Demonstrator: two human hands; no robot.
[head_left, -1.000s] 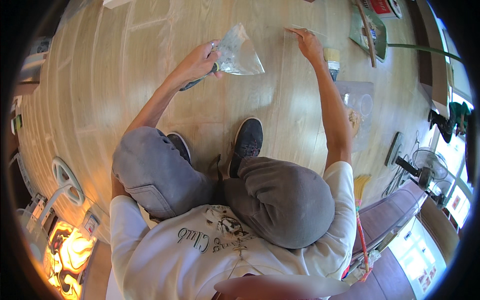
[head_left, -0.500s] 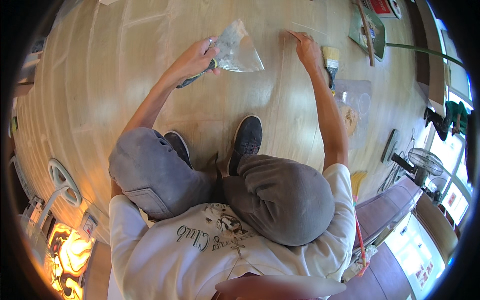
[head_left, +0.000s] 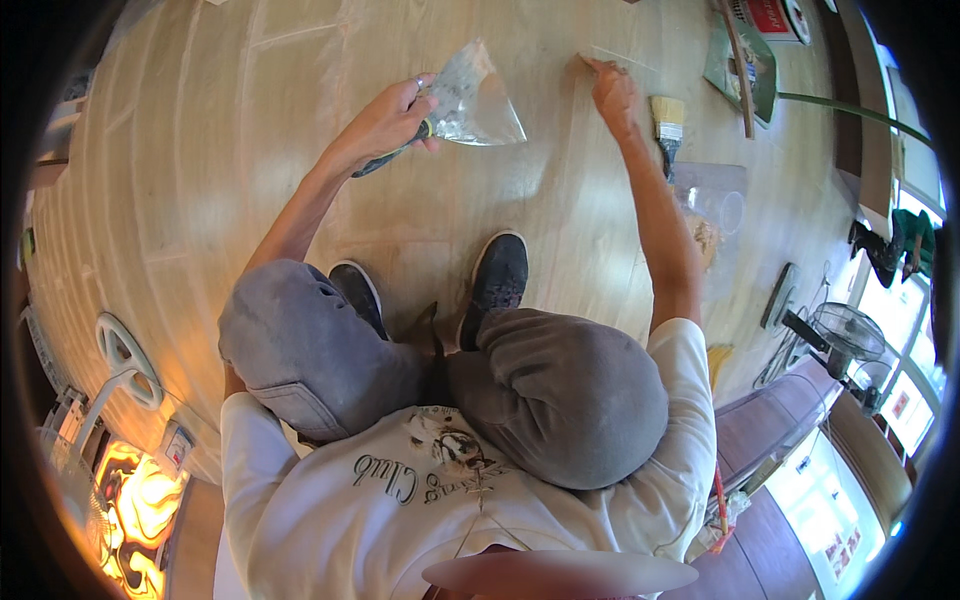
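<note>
My left hand [head_left: 398, 118] is closed around the dark, yellow-trimmed handle of a putty knife [head_left: 478, 98]. Its wide, shiny, triangular blade carries whitish smears and points away to the right. Further right, my right hand [head_left: 613, 90] is low over the wood-plank floor [head_left: 545, 190], fingers drawn together with the tips at the boards. Whatever they pinch, if anything, is too small to make out. Beside that hand lies a paintbrush [head_left: 667, 128] with pale bristles.
A clear plastic sheet [head_left: 725, 195] with tan crumbs lies right of my forearm. Beyond stand a green dustpan [head_left: 735, 75] with a wooden strip across it and a tin can [head_left: 775, 18]. A fan [head_left: 845, 335] is at right, a grey-white ring-shaped base [head_left: 128, 362] at left.
My right hand has shifted slightly, its fingertips a little further right along the boards. My left hand keeps the putty knife almost still. The view has moved a little.
</note>
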